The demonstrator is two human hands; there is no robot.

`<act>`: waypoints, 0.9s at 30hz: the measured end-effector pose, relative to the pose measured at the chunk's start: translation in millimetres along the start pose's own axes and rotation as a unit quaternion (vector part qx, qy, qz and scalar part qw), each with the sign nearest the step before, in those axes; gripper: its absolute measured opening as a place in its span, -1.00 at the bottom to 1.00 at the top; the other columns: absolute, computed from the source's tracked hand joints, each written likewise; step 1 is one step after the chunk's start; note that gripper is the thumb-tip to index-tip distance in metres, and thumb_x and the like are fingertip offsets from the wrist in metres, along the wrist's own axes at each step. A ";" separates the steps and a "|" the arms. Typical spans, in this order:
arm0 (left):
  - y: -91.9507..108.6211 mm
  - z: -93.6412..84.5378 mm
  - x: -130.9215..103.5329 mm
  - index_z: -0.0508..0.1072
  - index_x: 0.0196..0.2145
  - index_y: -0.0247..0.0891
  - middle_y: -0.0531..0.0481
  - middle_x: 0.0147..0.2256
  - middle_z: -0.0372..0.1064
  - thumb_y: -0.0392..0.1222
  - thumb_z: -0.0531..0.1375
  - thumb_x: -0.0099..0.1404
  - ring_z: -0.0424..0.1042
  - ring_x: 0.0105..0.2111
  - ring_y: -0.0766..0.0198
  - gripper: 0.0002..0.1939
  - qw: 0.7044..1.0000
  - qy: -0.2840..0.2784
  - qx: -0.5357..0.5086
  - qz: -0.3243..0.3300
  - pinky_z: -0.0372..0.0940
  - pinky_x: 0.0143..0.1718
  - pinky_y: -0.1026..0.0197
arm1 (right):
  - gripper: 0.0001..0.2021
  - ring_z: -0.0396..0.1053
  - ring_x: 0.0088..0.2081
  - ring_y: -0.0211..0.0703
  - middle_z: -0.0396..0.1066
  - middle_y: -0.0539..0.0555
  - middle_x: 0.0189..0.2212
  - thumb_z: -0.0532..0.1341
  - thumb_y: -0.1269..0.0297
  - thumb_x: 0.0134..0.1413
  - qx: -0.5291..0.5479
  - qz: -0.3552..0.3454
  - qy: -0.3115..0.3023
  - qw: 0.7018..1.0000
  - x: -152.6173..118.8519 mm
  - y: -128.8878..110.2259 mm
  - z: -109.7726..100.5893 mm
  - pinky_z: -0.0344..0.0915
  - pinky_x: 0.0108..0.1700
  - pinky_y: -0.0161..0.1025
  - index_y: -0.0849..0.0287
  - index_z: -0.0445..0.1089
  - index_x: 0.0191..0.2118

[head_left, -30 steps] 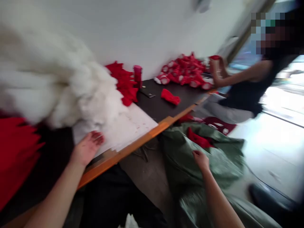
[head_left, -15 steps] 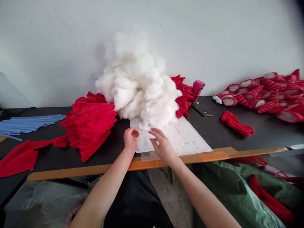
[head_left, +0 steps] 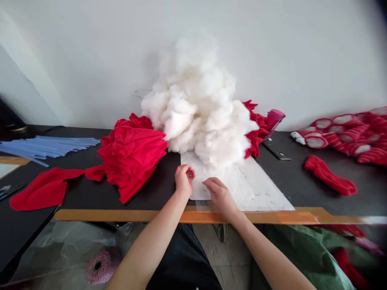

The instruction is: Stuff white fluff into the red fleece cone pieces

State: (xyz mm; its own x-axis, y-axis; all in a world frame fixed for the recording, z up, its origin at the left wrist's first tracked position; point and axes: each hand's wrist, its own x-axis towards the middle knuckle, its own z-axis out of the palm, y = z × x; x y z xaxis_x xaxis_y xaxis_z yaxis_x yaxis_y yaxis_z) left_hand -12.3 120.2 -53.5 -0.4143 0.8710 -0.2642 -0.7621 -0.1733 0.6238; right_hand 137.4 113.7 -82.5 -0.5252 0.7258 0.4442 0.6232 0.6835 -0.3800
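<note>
My left hand [head_left: 184,180] is over the left edge of a white sheet [head_left: 266,196], its fingers curled inward. Whether anything small is inside that curl is hidden. To its right, my right hand [head_left: 221,196] hovers above the same sheet with its fingers loosely bent toward the left hand, and no object shows in it. A gap separates the two hands. Just beyond them rises a big heap of white fluffy stuffing [head_left: 205,108]. Left of the heap lies a thick pile of red fabric pieces [head_left: 130,149].
Blue strips [head_left: 51,147] and a flat red cloth piece [head_left: 45,187] lie at left. Rightward are a phone [head_left: 276,151], a pink bottle-like object [head_left: 274,119], a red fabric tube [head_left: 331,175] and striped stuffed pieces [head_left: 344,133]. A twine spool [head_left: 101,266] sits below the table.
The camera view has turned left, so things appear shifted right. My right hand's fingers have drawn closer together and downward. My left hand stays curled.
</note>
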 end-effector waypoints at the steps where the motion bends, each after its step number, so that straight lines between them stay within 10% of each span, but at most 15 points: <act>1: -1.2 1.9 -3.0 0.28 -0.47 -0.26 0.14 -0.60 0.26 -0.30 0.20 0.05 0.27 -0.60 0.40 -0.88 1.000 -0.008 0.006 0.004 0.14 -0.51 0.33 | -0.67 0.43 -0.12 -0.04 0.40 0.29 -0.09 -0.04 0.44 0.27 -0.017 0.006 0.038 0.999 -9.1 8.9 -2.8 0.43 -0.05 -0.09 0.29 0.43 -0.03; 7: 29.8 -7.7 -39.7 0.33 -0.42 -0.24 0.09 -0.53 0.31 -0.27 0.21 0.16 0.33 -0.48 0.35 -0.92 0.935 -0.190 0.218 0.204 0.22 -0.41 0.30 | -0.56 0.33 0.08 0.15 0.37 0.25 0.08 -0.08 0.50 0.22 -0.117 -0.025 0.018 0.993 -24.8 35.7 0.5 0.35 0.09 0.19 0.25 0.39 0.10; 11: 103.6 -38.4 -63.9 0.38 -0.30 -0.23 -0.04 -0.33 0.37 -0.28 0.14 0.29 0.39 -0.34 0.29 -0.97 0.747 -0.237 0.439 0.440 0.31 -0.29 0.24 | -0.36 0.23 0.23 0.01 0.28 0.16 0.20 -0.14 0.65 0.08 -0.069 -0.122 -0.021 0.990 -41.0 26.0 4.6 0.32 0.20 0.06 0.17 0.27 0.23; 15: 204.7 -53.7 -40.4 0.38 -0.28 -0.21 -0.04 -0.28 0.37 -0.29 0.14 0.28 0.39 -0.30 0.25 -0.95 0.590 -0.082 0.539 0.596 0.35 -0.24 0.21 | -0.45 0.27 0.21 0.09 0.29 0.15 0.20 -0.10 0.58 0.17 -0.078 -0.165 -0.014 0.983 -51.1 21.0 6.4 0.37 0.15 0.15 0.13 0.34 0.18; 20: 292.2 -37.5 13.1 0.42 -0.09 -0.23 -0.13 -0.03 0.37 -0.40 0.02 0.19 0.38 -0.03 0.13 -0.64 0.472 -0.148 0.740 0.456 0.28 0.06 0.02 | -0.49 0.37 0.14 -0.06 0.42 0.17 0.08 -0.07 0.61 0.15 -0.026 -0.172 0.012 0.985 -52.4 14.5 3.4 0.43 0.12 -0.14 0.20 0.42 0.10; 27: 305.1 -15.2 48.2 0.49 -0.17 -0.21 -0.11 0.02 0.38 -0.42 -0.04 0.15 0.27 0.10 0.07 -0.60 0.300 -0.262 0.855 0.332 0.15 0.17 0.00 | -0.57 0.47 0.02 -0.03 0.49 0.20 -0.02 -0.05 0.54 0.20 0.034 -0.123 0.077 0.989 -61.2 -3.2 1.8 0.48 0.05 -0.13 0.20 0.51 -0.02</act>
State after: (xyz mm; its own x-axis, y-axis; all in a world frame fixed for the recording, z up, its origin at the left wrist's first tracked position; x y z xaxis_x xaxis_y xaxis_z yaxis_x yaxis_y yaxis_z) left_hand -272.4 102.4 113.0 0.2837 0.9360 0.2082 0.9574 -0.2888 -0.0064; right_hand 166.5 67.1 -109.9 -0.5585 0.5193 0.6468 0.4441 0.8458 -0.2956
